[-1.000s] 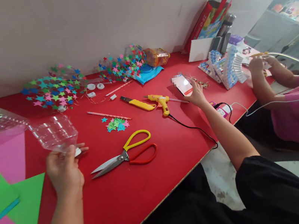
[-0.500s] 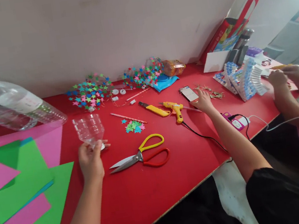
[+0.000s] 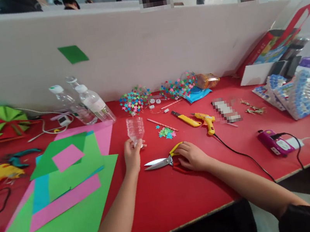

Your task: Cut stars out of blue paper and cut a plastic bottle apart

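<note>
My left hand (image 3: 133,156) is closed round the neck end of a clear cut plastic bottle (image 3: 135,129), whose wide cut end points away from me. Over the handles of a pair of scissors (image 3: 160,163) lies my right hand (image 3: 192,156), its fingers curled on the yellow and red loops. The scissors rest on the red table, blades slightly apart and pointing left. Just beyond them are a small heap of paper stars (image 3: 166,132) and a pink patterned straw (image 3: 160,124). A yellow cutter knife (image 3: 187,119) and a yellow glue gun (image 3: 207,121) lie farther right.
Coloured paper sheets (image 3: 68,200) spread over the left side. Plastic bottles (image 3: 97,105) stand at the back, beside star-covered balls (image 3: 133,101). A phone (image 3: 226,110), a purple power strip (image 3: 277,143) with cables, and a folded-paper model (image 3: 301,94) are on the right.
My right hand has come back from beside the phone to the scissors' handles. My left hand still holds the cut bottle. The view has turned left, showing more of the table there.
</note>
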{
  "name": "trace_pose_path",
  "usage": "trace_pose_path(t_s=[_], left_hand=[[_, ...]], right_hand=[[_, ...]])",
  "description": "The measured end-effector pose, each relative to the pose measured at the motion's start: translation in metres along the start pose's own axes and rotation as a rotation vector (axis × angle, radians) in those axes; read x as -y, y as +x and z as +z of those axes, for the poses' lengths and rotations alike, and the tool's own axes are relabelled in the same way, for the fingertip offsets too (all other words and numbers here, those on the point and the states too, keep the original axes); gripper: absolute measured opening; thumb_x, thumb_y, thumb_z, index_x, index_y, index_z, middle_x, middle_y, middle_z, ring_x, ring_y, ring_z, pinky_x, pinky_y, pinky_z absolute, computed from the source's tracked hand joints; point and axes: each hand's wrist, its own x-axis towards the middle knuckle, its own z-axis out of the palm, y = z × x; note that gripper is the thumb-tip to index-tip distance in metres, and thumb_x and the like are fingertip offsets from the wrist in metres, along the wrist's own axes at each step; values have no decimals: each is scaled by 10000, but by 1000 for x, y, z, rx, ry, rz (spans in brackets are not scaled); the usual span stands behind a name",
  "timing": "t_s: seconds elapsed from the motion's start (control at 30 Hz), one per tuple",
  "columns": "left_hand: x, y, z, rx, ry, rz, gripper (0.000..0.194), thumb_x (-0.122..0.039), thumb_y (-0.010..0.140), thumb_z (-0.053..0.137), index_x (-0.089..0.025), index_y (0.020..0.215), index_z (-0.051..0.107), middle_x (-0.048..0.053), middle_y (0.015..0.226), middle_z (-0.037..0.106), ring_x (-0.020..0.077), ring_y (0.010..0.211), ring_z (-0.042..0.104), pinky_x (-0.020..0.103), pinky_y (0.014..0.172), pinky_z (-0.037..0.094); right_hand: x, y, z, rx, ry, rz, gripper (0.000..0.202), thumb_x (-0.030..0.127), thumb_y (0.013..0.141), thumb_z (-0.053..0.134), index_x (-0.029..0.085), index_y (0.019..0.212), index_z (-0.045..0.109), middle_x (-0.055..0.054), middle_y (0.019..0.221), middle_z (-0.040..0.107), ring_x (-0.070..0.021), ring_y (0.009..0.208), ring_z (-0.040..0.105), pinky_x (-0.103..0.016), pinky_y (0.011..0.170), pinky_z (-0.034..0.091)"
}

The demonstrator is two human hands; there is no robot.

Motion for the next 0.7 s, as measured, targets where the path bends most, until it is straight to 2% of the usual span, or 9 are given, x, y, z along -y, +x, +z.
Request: trace_pose_path(t_s=[0.3,0.53,0.6,0.7], left_hand=[[3,1,1,33,2,45,482,-482,654,737,-166,948,519,4,763,675,120,580,642,253,601,513],[3,1,1,61,18,73,527,-488,608,757,-163,947,519,-2,734,669,120,551,628,241,551,490],[3,-1,1,66,24,80,532,-491,609,759,-165,953,516,-2,741,671,119,552,625,241,546,487],[0,-4,2,71,32,96,522,-493,622,757,-166,949,515,1,748,674,121,560,626,242,549,486]], right_hand=[[-3,-2,2,-49,-30,13,251,74,807,527,172,1014,631,-104,990,671,-219,929,603,-363,857,502],[-2,-3,-4,4,-58,-1,240,120,825,527,142,1033,645,-125,1004,663,-234,924,579,-379,862,493],[0,-6,-9,34,-62,-9,280,169,817,562,133,1080,653,-133,1045,656,-249,961,570,-401,895,484],[3,-11,-17,74,-76,-20,470,176,739,627,136,1208,631,-137,1152,631,-270,1041,555,-427,963,461]])
